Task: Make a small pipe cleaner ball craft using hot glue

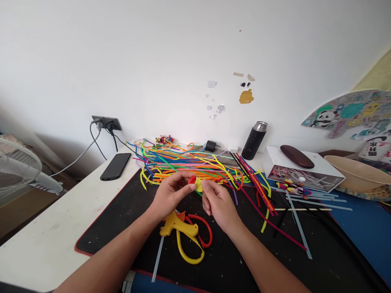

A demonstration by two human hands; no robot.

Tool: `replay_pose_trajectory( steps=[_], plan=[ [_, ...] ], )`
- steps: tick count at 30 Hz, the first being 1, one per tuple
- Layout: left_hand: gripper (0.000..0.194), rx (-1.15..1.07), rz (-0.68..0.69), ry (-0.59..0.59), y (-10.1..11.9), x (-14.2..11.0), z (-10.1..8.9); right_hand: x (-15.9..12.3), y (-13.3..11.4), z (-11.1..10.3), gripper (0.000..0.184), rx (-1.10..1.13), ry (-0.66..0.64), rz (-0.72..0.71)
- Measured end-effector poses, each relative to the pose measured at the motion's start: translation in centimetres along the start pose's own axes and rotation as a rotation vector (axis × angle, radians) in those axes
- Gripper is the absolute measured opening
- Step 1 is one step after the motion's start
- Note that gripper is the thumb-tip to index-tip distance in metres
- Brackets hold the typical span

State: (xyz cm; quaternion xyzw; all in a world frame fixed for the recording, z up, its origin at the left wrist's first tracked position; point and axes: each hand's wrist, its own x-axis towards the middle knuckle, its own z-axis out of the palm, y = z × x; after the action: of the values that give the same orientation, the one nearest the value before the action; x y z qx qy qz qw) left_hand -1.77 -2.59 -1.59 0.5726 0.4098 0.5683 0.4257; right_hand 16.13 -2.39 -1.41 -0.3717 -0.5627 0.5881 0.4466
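Over the black mat (122,228), both hands meet at a small yellow and red piece (198,185) that looks like wound pipe cleaner. My left hand (171,193) pinches its red end between thumb and fingers. On the yellow end, the thumb and curled fingers of my right hand (220,203) are closed. Below the hands lies a yellow glue gun (180,224) with a translucent glue stick (157,260) out of its back. Beside it are a red loop (210,230) and a yellow loop (191,260), apparently scissor handles. A heap of coloured pipe cleaners (183,162) spreads behind the hands.
A phone (115,167) lies at the left, near a white fan (21,162). A black flask (254,140) stands at the back beside a white drawer box (299,162) with a brown case (297,156) on top. Several glue sticks (299,228) lie right, near a beige basin (357,173).
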Motion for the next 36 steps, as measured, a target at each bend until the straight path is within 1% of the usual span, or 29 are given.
replay_pose_trajectory(
  steps=[4, 9, 11, 16, 20, 24, 28, 36],
  plan=[
    [0.036, 0.047, 0.011, 0.017, -0.02, 0.05, -0.18, -0.06, -0.41, 0.14, 0.056, -0.011, -0.009, 0.001],
    [0.037, 0.090, 0.016, -0.010, 0.13, 0.04, -0.19, -0.02, -0.36, 0.13, 0.052, 0.003, 0.005, 0.010],
    [0.037, 0.071, 0.010, -0.020, 0.27, 0.07, -0.14, -0.02, -0.29, 0.09, 0.050, 0.007, 0.019, 0.016],
    [0.045, -0.036, -0.017, -0.048, 0.69, 0.27, -0.22, -0.08, -0.52, 0.12, 0.051, 0.043, 0.065, 0.001],
    [0.040, -0.041, -0.011, -0.050, 0.93, 0.35, -0.36, -0.05, -0.65, 0.17, 0.051, 0.055, 0.070, 0.009],
    [0.035, -0.015, 0.024, -0.049, 0.89, 0.34, -0.40, 0.08, -0.45, 0.13, 0.051, 0.059, 0.080, 0.006],
    [0.033, -0.001, 0.031, -0.044, 0.56, 0.27, -0.42, 0.13, -0.22, 0.11, 0.049, 0.076, 0.085, 0.004],
    [0.030, 0.003, 0.031, -0.011, 0.09, 0.17, -0.44, 0.00, -0.24, 0.17, 0.048, 0.049, 0.050, -0.004]
  ],
)
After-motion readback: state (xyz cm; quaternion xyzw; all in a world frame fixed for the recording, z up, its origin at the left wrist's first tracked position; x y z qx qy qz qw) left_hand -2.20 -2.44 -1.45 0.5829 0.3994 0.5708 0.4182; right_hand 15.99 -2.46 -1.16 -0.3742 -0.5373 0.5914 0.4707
